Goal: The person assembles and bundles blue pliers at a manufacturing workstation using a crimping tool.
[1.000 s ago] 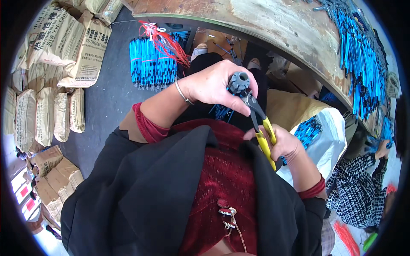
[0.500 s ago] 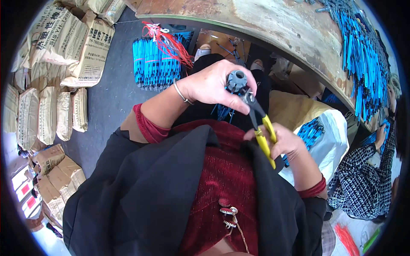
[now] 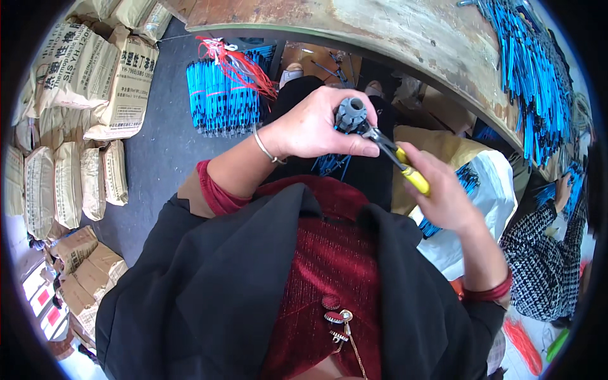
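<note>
My left hand (image 3: 313,126) is closed around a dark grey ribbed plastic piece (image 3: 351,114), tube-like, with a round hole in its upper end. Yellow-handled cutting pliers (image 3: 416,180) are gripped in my right hand (image 3: 443,196), their handles pressed close together. The metal jaws meet the side of the grey piece, beside my left thumb. Whether they bite on anything there is too small to tell. Below the left hand, several thin blue sticks (image 3: 332,166) show against my dark trousers.
Bundled blue sticks (image 3: 221,101) with red and white strings (image 3: 247,66) stand on the floor. A wooden table (image 3: 392,31) runs ahead, loose blue sticks (image 3: 538,95) piled at its right. A white sack (image 3: 491,180) sits right, near a co-worker's checked sleeve (image 3: 538,266); paper sacks (image 3: 82,69) line the left.
My right hand has moved up and right and closed around the pliers' handles, which were spread apart. The pliers now lie flatter. My left hand keeps hold of the grey piece, almost in place.
</note>
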Available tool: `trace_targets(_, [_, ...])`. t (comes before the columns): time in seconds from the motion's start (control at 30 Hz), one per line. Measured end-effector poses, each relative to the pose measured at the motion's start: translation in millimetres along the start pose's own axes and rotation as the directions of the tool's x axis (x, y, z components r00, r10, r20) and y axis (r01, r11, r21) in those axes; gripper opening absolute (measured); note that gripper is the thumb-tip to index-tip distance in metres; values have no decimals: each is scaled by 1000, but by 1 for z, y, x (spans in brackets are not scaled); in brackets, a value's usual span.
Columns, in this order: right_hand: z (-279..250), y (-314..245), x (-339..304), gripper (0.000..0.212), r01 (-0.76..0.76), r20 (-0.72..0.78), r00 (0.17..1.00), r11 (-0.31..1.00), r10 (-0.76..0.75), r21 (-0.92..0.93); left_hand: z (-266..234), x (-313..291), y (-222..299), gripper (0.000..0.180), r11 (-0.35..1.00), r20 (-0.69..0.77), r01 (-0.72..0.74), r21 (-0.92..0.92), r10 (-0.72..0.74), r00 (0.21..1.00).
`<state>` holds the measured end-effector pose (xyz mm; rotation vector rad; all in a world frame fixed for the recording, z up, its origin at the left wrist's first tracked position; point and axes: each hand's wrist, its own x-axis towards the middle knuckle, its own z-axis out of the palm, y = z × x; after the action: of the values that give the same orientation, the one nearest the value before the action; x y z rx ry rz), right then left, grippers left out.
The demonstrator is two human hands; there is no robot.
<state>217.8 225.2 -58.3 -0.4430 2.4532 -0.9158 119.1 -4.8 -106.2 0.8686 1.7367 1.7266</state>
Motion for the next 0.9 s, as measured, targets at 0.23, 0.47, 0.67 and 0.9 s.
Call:
trace_targets(0.23, [15,0,9,41,12,-100,995,975,11,224,-7,-9,-5,28,1000,-12,11,-20,-11,1000])
trace_targets(0.47, [-43,-54,3,24,-417,334,890,849,309,326,-7,-4,8,30,998,52,15,66,-18,998])
trace_targets(0.67, [-17,-55,16,34,-210,148,970,971,193,114,-21,-9,-9,38,1000,-30,22,-22,-23,999])
trace_targets(0.9, [-61,4,37,37,-279,-563,826,848,-28,-450,-23,-10,-23,54,919,-99,-204,-338,180,979])
